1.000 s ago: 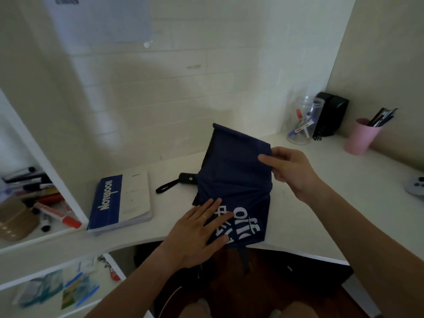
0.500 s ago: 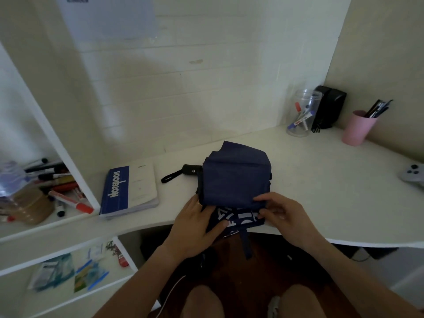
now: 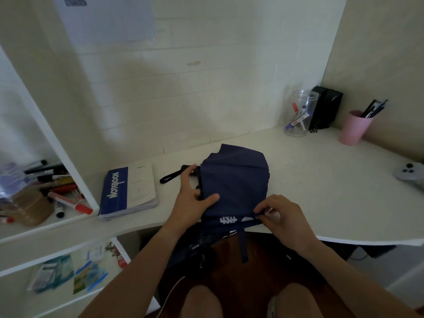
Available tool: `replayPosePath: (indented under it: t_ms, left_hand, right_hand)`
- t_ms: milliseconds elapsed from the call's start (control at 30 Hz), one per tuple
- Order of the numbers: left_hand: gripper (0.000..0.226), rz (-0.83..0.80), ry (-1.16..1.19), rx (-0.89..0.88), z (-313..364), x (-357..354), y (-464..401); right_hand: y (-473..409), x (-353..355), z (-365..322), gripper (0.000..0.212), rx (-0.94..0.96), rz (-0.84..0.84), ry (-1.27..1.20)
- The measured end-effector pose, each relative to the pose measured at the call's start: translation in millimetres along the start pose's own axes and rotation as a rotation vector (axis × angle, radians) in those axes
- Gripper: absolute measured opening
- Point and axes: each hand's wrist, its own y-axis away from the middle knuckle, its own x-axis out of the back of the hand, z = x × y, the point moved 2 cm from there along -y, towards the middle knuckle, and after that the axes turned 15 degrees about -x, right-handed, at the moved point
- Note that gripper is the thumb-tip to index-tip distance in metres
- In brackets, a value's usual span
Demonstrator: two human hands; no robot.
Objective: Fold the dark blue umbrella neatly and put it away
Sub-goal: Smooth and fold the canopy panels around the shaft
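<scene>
The dark blue umbrella (image 3: 236, 180) lies collapsed on the white desk (image 3: 321, 180), its canopy bunched flat with white lettering at the near edge. Its black handle with a wrist loop (image 3: 171, 176) sticks out to the left. A blue closing strap (image 3: 242, 245) hangs down over the desk's front edge. My left hand (image 3: 191, 200) grips the canopy's left side near the handle, thumb on top of the cloth. My right hand (image 3: 281, 216) pinches the canopy's near right corner at the desk edge.
A blue and white notebook (image 3: 128, 190) lies left of the umbrella. A clear jar of markers (image 3: 299, 113), a black box (image 3: 325, 106) and a pink pen cup (image 3: 354, 127) stand at the back right. A grey controller (image 3: 410, 172) lies far right. Shelves with markers (image 3: 59, 191) are on the left.
The raised canopy came down flat onto the desk. My right hand moved from the upper right edge down to the near right corner. My left hand shifted to the canopy's left side.
</scene>
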Motion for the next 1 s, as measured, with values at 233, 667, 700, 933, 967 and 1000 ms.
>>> replayPosePath:
  t_ms: [233, 667, 700, 933, 967, 1000]
  left_hand:
    - [0.030, -0.195, -0.163, -0.134, -15, 9, 7]
    - [0.057, -0.365, -0.465, -0.179, -17, 17, 11]
    - [0.057, -0.363, -0.458, -0.184, -17, 17, 11]
    - [0.051, -0.346, -0.403, -0.183, -21, 21, 10]
    - [0.051, -0.345, -0.402, -0.196, -23, 23, 11]
    - [0.052, -0.350, -0.407, -0.215, -23, 25, 12]
  right_hand:
    - [1, 4, 13, 0.029, -0.040, 0.007, -0.004]
    - [-22, 13, -22, 0.004, 0.168, 0.141, 0.046]
    - [-29, 10, -27, 0.009, 0.199, 0.138, 0.070]
    - [-35, -28, 1, 0.056, 0.219, -0.236, 0.414]
    - [-33, -29, 4, 0.058, 0.229, -0.248, 0.461]
    - [-30, -30, 6, 0.059, 0.240, -0.252, 0.506]
